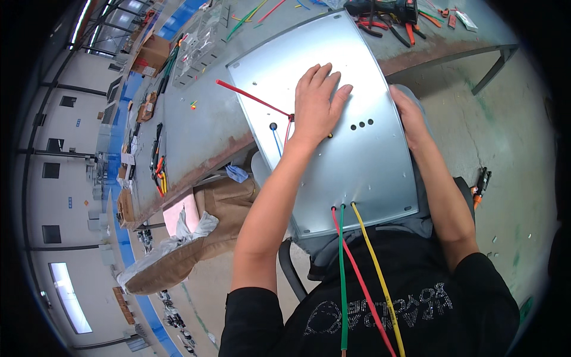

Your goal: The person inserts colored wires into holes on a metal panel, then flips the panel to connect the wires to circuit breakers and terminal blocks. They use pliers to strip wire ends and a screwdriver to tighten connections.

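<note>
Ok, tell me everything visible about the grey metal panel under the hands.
The metal panel is a flat, pale grey sheet, seemingly thin metal, with rounded corners and small drilled holes. It lies tilted, its far end on the workbench and its near end over the person's lap. The left hand presses flat on its middle; the right hand grips its right edge. A red wire and a blue wire meet holes near the left hand. Red, green and yellow wires leave holes at the near edge.

Long grey table point(202, 128). On it: metal panel point(357, 160) overhanging the near edge, clear compartment boxes point(199, 44), loose coloured wire offcuts point(247, 18), pliers and cutters point(392, 27), cardboard box point(153, 52).
</note>
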`<action>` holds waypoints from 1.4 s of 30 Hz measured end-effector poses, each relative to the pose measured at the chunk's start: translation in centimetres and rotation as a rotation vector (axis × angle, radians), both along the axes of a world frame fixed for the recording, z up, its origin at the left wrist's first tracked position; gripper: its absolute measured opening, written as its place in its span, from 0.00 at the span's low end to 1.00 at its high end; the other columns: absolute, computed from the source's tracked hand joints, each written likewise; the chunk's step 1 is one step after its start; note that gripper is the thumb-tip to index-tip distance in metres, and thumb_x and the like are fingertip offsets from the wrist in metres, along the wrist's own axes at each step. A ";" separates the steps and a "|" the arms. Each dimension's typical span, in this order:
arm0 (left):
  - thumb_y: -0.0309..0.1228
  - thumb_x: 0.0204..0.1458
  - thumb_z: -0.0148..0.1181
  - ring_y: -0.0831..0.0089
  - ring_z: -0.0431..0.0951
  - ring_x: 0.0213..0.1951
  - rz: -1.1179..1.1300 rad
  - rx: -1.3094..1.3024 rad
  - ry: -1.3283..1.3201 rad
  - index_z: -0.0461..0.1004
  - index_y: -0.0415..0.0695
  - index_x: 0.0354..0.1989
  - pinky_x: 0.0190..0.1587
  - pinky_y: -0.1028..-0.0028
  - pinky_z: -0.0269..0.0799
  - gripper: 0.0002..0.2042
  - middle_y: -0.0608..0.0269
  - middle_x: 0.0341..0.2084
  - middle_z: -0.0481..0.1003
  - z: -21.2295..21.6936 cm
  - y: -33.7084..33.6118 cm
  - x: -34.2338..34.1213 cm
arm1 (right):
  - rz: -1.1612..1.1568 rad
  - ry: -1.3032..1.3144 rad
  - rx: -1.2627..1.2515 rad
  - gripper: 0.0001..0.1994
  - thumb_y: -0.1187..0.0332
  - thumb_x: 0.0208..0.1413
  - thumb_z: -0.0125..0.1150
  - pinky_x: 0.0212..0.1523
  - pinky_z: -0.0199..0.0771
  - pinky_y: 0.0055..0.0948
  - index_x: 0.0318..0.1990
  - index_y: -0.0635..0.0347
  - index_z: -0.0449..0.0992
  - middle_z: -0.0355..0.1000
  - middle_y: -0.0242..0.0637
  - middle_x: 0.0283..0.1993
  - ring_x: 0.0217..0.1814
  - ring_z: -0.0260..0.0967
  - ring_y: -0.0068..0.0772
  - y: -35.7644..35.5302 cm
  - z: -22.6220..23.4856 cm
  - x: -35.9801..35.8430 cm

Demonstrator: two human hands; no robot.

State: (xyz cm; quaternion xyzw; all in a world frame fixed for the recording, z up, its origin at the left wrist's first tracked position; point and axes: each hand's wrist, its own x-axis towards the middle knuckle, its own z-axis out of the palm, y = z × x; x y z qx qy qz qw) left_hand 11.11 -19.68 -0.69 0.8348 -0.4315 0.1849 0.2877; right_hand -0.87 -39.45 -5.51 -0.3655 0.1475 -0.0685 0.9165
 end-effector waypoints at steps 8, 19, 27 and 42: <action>0.42 0.72 0.57 0.45 0.72 0.70 -0.081 -0.125 0.273 0.84 0.39 0.52 0.75 0.54 0.63 0.19 0.46 0.60 0.81 0.3 0.8 1.3 | 0.438 0.240 -0.013 0.21 0.63 0.74 0.60 0.47 0.89 0.40 0.63 0.73 0.77 0.83 0.46 0.52 0.49 0.85 0.35 -1.9 -6.1 3.9; 0.43 0.70 0.59 0.45 0.73 0.70 -0.013 -0.115 0.277 0.83 0.37 0.53 0.73 0.54 0.65 0.19 0.48 0.58 0.82 0.9 1.2 1.0 | 0.430 0.204 0.029 0.20 0.64 0.73 0.60 0.46 0.89 0.39 0.63 0.73 0.77 0.83 0.46 0.52 0.48 0.85 0.34 1.6 -6.7 7.2; 0.44 0.69 0.60 0.50 0.70 0.72 0.038 -0.095 0.326 0.83 0.39 0.56 0.74 0.56 0.65 0.21 0.51 0.60 0.82 1.3 1.4 0.3 | 0.430 0.186 0.090 0.20 0.64 0.73 0.60 0.46 0.89 0.39 0.63 0.73 0.77 0.83 0.46 0.51 0.47 0.85 0.34 1.7 -8.2 7.7; 0.47 0.66 0.64 0.49 0.69 0.73 0.080 0.020 0.225 0.81 0.38 0.59 0.75 0.53 0.63 0.24 0.51 0.63 0.79 1.8 1.2 -0.9 | 0.430 0.159 0.166 0.20 0.64 0.73 0.60 0.45 0.88 0.38 0.62 0.73 0.78 0.84 0.46 0.50 0.46 0.85 0.33 2.6 -9.0 8.5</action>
